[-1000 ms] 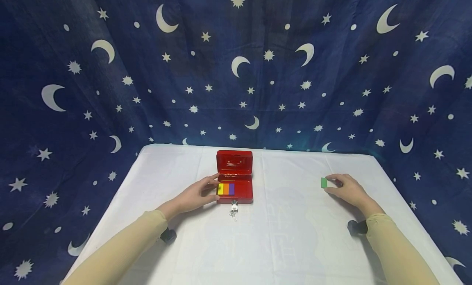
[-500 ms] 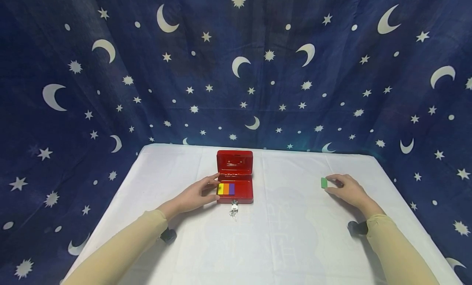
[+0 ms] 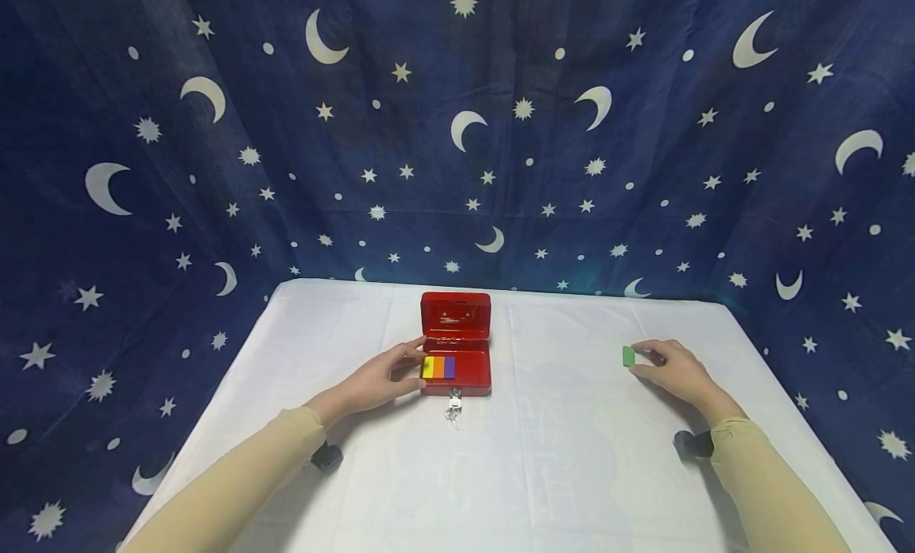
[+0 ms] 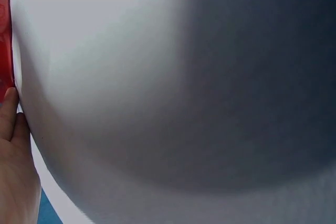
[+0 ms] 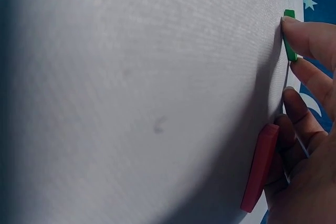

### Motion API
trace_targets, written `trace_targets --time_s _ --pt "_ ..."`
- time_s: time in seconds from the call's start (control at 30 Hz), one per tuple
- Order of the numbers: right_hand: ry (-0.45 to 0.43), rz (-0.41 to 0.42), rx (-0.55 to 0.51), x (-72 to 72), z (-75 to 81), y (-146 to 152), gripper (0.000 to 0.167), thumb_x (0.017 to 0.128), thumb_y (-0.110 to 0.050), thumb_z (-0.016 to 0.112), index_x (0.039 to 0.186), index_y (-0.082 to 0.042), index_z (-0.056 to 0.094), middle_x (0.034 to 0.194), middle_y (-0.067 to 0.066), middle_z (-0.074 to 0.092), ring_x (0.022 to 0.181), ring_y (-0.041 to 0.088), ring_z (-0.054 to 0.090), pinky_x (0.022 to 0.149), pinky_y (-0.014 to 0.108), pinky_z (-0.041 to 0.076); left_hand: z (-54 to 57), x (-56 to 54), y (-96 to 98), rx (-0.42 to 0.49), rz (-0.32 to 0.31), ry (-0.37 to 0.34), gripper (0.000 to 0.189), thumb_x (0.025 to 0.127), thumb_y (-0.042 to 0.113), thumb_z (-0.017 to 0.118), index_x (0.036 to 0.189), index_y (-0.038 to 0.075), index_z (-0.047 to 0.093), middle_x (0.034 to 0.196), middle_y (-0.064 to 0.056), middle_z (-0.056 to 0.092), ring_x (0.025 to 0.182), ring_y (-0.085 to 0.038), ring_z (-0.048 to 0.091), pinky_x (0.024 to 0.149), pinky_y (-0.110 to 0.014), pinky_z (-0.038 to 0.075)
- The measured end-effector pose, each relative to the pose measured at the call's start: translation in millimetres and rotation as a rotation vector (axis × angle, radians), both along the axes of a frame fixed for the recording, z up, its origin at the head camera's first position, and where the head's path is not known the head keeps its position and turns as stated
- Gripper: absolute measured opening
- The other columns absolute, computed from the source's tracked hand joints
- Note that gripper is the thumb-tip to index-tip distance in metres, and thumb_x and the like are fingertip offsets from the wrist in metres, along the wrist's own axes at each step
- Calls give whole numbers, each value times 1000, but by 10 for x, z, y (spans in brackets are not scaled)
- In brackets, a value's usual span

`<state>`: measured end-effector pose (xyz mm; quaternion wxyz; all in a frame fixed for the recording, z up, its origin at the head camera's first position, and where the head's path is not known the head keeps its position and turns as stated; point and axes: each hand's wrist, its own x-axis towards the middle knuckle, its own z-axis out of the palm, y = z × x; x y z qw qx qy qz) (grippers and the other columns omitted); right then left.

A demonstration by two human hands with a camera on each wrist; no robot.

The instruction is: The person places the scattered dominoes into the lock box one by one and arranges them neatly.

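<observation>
A red metal cash box [image 3: 472, 368] stands on the table with its lid [image 3: 457, 315] raised. Yellow [image 3: 428, 367], orange [image 3: 439, 367] and purple [image 3: 449, 367] blocks lie side by side at its left inside. My left hand [image 3: 379, 378] touches the box's left side, fingers toward the back corner and thumb toward the front. Far to the right, my right hand [image 3: 675, 368] pinches a green block [image 3: 628, 356] between thumb and forefinger. Beneath that palm, the right wrist view shows a red block [image 5: 260, 169] beside the curled other fingers; whether they grip it, I cannot tell.
A small padlock [image 3: 455, 400] hangs at the box's front, with keys [image 3: 452, 416] on the white tablecloth [image 3: 500, 489]. A blue curtain [image 3: 400, 140] with moons and stars surrounds the table's back and sides.
</observation>
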<state>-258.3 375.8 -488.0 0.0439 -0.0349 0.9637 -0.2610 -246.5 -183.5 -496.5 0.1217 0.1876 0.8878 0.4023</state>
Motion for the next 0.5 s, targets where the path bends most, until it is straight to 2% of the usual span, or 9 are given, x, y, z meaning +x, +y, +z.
trace_targets --time_s 0.5 --pt "-1 -16 7 21 24 -34 68 92 -49 74 140 -4 58 128 27 54 119 47 52 100 72 39 -3 -2 0 5 -2 1 51 87 50 79 130 30 58 162 20 32 146 -14 38 118 -58 31"
